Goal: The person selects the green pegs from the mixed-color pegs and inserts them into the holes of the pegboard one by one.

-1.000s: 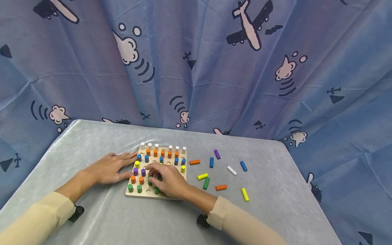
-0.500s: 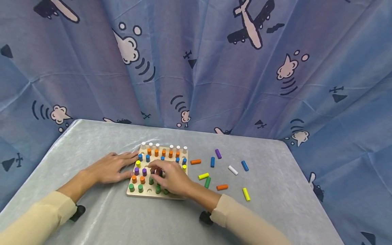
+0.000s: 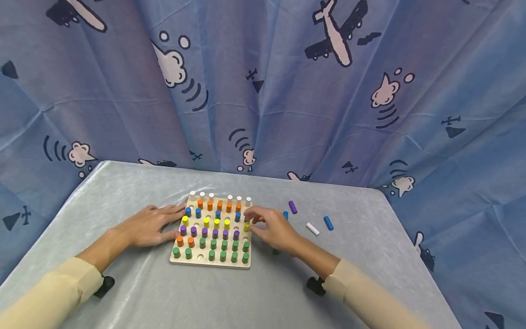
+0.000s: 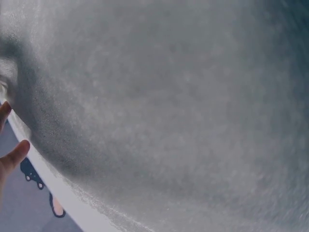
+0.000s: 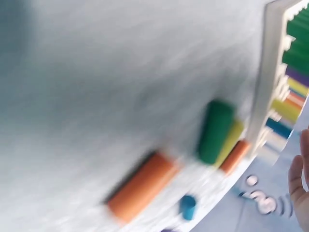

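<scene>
A wooden pegboard (image 3: 193,262) with rows of coloured pegs standing in its holes lies on the table. My left hand (image 3: 154,226) rests flat, fingers straight, at the board's left edge; the left wrist view catches only its fingertips (image 4: 18,151). At the right edge my right hand (image 3: 273,228) is over the border, fingers bent and apart, beside a standing yellow peg (image 3: 247,227). An orange peg (image 3: 261,219) shows behind its fingers. No peg shows between the fingertips. Purple pegs (image 3: 215,233) fill much of one row, with green pegs (image 3: 223,257) in front.
Loose pegs lie right of the board: a purple peg (image 3: 292,207), a white peg (image 3: 312,229) and a blue peg (image 3: 328,223). Green (image 5: 216,133), orange (image 5: 144,187) and yellow (image 5: 232,140) pegs show in the right wrist view. A patterned curtain (image 3: 263,91) hangs behind the table.
My right hand has moved right from the middle of the board to its right edge, uncovering the purple and yellow rows. Its forearm now covers some loose pegs. My left hand stays put.
</scene>
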`<state>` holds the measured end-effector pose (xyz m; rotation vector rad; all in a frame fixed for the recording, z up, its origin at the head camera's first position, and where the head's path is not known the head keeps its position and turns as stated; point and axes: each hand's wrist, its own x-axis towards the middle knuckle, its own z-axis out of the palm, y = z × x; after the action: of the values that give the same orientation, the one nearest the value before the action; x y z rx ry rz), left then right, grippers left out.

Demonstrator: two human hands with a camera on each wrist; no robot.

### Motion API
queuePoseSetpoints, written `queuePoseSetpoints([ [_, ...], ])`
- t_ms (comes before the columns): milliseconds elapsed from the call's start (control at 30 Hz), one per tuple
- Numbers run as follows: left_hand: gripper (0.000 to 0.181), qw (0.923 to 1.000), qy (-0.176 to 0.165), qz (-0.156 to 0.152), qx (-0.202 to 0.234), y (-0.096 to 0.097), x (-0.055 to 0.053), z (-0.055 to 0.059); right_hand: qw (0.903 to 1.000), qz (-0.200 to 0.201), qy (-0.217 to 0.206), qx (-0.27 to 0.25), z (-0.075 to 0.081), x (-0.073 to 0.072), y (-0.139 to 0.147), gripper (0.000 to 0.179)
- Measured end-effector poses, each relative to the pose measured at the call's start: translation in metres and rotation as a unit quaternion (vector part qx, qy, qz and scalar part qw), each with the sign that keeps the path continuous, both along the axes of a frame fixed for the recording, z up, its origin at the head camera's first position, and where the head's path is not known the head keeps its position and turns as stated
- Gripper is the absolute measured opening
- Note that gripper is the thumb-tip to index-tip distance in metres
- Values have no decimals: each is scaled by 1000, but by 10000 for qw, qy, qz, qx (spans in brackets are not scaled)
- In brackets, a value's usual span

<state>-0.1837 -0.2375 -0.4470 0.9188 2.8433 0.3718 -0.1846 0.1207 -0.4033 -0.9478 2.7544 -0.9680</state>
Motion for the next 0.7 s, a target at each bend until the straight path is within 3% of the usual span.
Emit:
queuePoseSetpoints([
  [367, 69, 10000, 23, -49, -2, 0, 3, 2, 9984, -145, -289, 454, -18, -1, 52, 33],
  [700, 69, 10000, 9, -59, -17, 1, 1, 2, 9964, -222, -265, 768, -20, 3, 76, 32],
])
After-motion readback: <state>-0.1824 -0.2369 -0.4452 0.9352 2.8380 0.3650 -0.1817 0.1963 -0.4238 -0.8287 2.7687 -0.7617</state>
